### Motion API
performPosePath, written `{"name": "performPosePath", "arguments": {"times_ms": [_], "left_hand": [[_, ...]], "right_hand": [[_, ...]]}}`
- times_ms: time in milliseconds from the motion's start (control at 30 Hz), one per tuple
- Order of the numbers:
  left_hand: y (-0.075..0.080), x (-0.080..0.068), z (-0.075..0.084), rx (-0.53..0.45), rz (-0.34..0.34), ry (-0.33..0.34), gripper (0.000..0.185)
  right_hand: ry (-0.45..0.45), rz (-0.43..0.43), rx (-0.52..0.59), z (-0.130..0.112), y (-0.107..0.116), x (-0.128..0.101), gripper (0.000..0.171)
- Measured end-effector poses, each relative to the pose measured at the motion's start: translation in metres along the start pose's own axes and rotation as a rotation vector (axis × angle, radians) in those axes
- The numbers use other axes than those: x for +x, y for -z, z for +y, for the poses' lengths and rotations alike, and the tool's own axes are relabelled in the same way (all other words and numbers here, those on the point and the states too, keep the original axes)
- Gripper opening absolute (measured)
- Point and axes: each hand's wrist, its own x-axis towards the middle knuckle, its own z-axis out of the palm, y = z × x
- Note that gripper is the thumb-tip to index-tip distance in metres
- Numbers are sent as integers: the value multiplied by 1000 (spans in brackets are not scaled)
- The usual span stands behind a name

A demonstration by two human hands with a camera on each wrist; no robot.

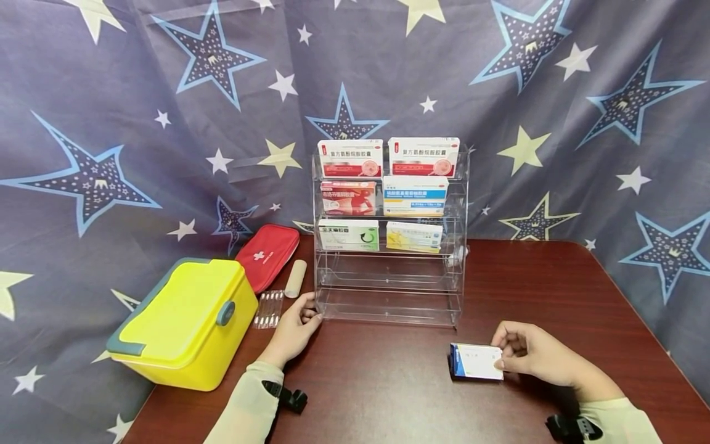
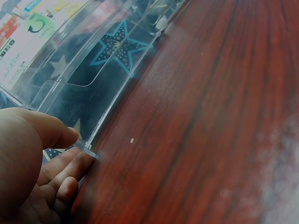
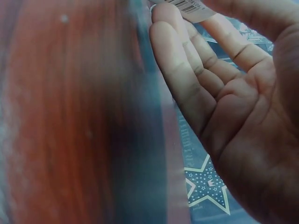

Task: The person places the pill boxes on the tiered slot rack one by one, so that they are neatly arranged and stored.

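From the head view, your left hand sits at the front left corner of the clear acrylic rack, thumb and fingers pinching that bottom corner. Your right hand grips the right end of a small white and blue medicine box, which lies on the dark red table in front of the rack, toward its right side. The rack's upper three tiers carry six medicine boxes, two to a tier; the lower tiers show only clear plastic. Left of the rack lie a yellow storage case, a red first-aid pouch, a beige roll and a strip of capsules.

On the left wrist camera, your thumb and curled fingers close on the rack's corner edge where it meets the table.

On the right wrist camera, your palm fills the view, fingers bent up around a barcoded edge of the box; the rest of it is out of view.
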Motion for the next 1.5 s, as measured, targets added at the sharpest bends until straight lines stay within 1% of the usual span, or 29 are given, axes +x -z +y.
{"name": "performPosePath", "arguments": {"times_ms": [300,500,633,800,1000,1133,1200,1267,1333,1433,1500], "left_hand": [[0,-2,-1,-23,2,12,44],[0,-2,-1,-9,1,15,44],[1,-3,-2,8,-2,19,46],[3,-6,-2,25,4,33,46],[2,-4,-2,31,-1,23,46],[2,-4,0,30,3,22,46],[2,-3,1,31,1,23,46],[2,-3,1,34,1,26,47],[2,-2,2,32,1,28,47],[2,-1,2,27,-1,25,47],[1,0,2,26,-2,19,47]], "right_hand": [[-4,-13,33,-3,-1,-1,21],[-14,-21,75,-3,-1,-2,16],[-13,-4,65,-2,-2,-2,16],[-20,-8,66,0,-4,0,15],[-21,10,58,0,-1,0,16],[-22,55,20,-5,4,0,16],[-27,92,-3,-11,7,1,17],[-25,142,-59,-18,9,4,17],[-20,200,-124,-28,12,9,19],[11,280,-222,-46,16,22,21],[42,320,-257,-58,18,32,23]]}}
